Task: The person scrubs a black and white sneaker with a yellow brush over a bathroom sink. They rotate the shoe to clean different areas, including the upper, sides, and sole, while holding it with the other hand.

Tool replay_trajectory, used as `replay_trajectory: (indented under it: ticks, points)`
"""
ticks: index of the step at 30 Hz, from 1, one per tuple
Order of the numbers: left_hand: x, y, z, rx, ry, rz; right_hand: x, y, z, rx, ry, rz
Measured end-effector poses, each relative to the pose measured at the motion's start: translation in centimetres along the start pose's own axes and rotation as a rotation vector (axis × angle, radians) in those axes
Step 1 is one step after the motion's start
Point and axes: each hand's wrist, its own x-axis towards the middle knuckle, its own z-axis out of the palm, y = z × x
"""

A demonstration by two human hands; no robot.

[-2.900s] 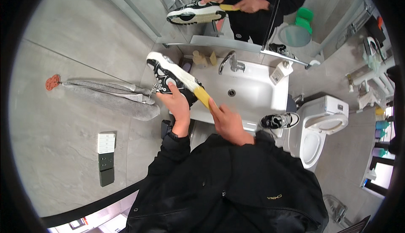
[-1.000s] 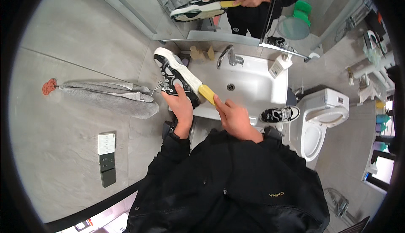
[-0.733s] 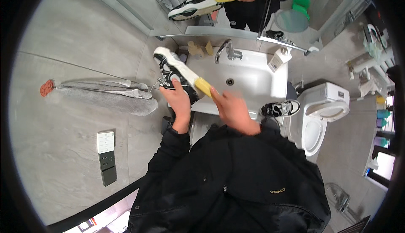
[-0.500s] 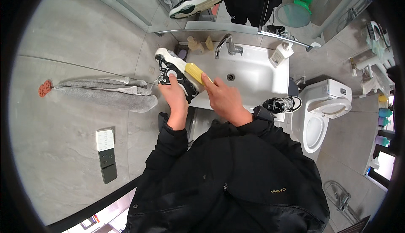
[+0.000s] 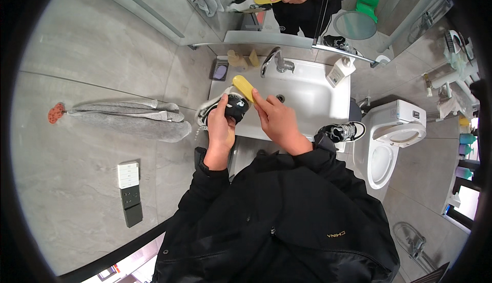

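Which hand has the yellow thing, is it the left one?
No, the right hand grips the yellow tool, while the left hand holds the black-and-white shoe.

Low-cut black and white lace-up sneaker (image 5: 237, 110), thick white sole: held off the counter, just left of the frame's centre, over the basin's left end. Rounded black end with white markings faces right; the opposite, paler end lies to the left, with a light lace dangling below it. Yellow, elongated, round-ended brush-like tool (image 5: 242, 87): slanted, rounded end toward the upper left, lower end gripped, set against the sneaker's upper right edge. Underside of tool hidden; contact area unclear.
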Motion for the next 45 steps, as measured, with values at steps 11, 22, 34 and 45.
replay_trajectory:
  ticks: [11,22,34,45]
  points:
    - [0.8,-0.6,0.4,0.153,0.177,0.280,-1.4,-2.0,-0.3,0.005,-0.021,-0.039]
    - [1.5,-1.6,0.4,-0.035,0.193,0.108,-1.4,-1.7,-0.3,-0.055,0.032,-0.065]
    - [3.0,-1.5,0.3,-0.240,0.290,-0.003,-1.6,-1.5,-0.2,-0.146,0.200,-0.191]
    - [4.2,-0.9,-1.8,-0.422,0.170,-0.127,-2.5,0.0,0.1,-0.066,0.147,-0.188]
